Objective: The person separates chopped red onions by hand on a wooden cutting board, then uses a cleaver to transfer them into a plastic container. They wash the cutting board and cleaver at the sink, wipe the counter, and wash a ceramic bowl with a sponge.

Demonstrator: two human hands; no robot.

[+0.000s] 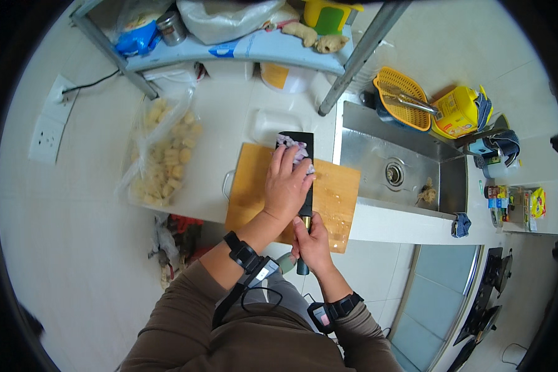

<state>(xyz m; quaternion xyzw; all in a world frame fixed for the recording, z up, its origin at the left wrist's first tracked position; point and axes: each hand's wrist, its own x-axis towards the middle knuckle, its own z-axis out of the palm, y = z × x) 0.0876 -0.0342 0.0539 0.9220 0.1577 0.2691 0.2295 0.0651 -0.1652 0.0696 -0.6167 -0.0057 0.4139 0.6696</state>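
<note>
Right hand (pixel 314 245) grips the knife (pixel 307 199); outstretched left hand (pixel 284 193) covers chopped pieces (pixel 292 148) on its twelve-o'clock end. Tilting could spill them.

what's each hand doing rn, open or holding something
Left hand: open, laid over chopped purple-white pieces on the black knife.
Right hand: closed, holding that knife by its handle.
</note>
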